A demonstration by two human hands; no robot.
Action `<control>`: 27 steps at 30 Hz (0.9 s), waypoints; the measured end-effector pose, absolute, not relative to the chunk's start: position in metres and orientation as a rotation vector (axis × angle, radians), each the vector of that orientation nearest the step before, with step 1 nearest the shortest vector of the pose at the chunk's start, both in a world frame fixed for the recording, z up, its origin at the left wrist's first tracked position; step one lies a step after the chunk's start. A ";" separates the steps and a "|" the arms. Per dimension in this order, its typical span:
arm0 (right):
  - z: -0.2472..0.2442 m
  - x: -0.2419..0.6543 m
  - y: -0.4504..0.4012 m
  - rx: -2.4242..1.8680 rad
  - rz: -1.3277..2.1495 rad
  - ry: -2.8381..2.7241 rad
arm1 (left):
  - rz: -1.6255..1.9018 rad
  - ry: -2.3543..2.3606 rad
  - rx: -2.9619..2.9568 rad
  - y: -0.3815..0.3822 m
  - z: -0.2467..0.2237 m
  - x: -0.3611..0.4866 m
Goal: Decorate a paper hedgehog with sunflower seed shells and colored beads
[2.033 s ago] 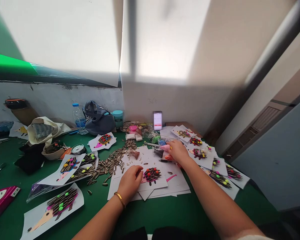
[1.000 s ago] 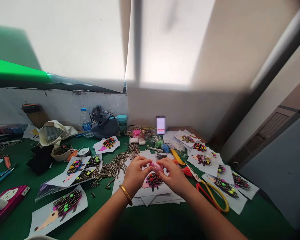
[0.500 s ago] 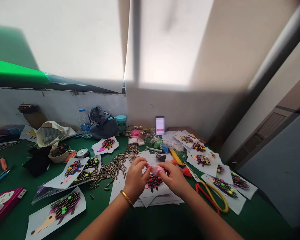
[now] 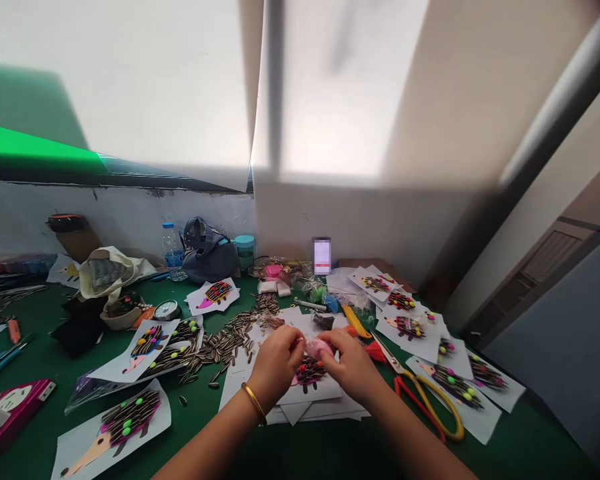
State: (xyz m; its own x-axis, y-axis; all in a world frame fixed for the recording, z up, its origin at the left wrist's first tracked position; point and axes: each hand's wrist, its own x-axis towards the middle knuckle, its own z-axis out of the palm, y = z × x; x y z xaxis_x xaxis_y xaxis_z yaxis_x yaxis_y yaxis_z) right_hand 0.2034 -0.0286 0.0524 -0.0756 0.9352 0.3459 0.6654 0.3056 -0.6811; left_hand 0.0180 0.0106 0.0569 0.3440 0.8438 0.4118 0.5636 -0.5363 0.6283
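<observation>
A soft pink lump [image 4: 319, 348], apparently modelling clay in clear wrap, is gripped by the fingers of my right hand [image 4: 351, 363]. Close beside it, my left hand [image 4: 276, 360], with a gold bangle at the wrist, has its thumb and fingers pinched together; a speck of pink shows at their tips. Both hands hover over a hedgehog picture [image 4: 310, 373] with dark seed spines and red dots, partly covered by my fingers. It lies on a stack of white paper [image 4: 295, 410].
Striped sunflower seeds [image 4: 230, 337] are heaped left of the paper. Yellow-and-red-handled scissors [image 4: 430, 400] and more hedgehog pictures [image 4: 450, 380] lie to the right. A phone [image 4: 322, 256] leans on the wall. Further left are a water bottle [image 4: 171, 252] and a magenta power strip [image 4: 23, 413].
My left hand's fingertips have drawn slightly away from the pink lump, which stays in my right hand. The whole view has shifted a little, with things sitting lower.
</observation>
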 end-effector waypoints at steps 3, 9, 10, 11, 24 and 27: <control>0.048 0.225 -0.015 -1.516 0.412 -1.680 | 1.181 1.247 1.829 0.019 0.055 0.017; 0.037 0.270 0.031 -1.849 0.170 -1.624 | 1.117 0.920 1.073 0.018 0.059 0.019; 0.034 0.274 0.039 -1.875 0.112 -1.653 | 1.114 0.898 1.005 0.016 0.058 0.020; 0.031 0.277 0.045 -1.895 0.081 -1.685 | 1.117 0.883 0.956 0.015 0.057 0.021; 0.043 0.215 -0.006 -1.287 0.273 -1.899 | 1.021 0.757 0.695 0.012 0.030 0.018; 0.043 0.190 -0.020 -1.175 0.447 -1.881 | 1.017 0.757 0.833 0.009 0.027 0.019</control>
State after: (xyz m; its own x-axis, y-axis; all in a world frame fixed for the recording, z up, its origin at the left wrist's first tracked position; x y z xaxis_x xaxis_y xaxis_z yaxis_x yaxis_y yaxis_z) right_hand 0.1898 -0.0197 0.0429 -0.1957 0.8596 0.4721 0.5550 0.4940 -0.6693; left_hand 0.0191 0.0085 0.0272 0.3394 0.9286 -0.1502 -0.4103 0.2899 0.8647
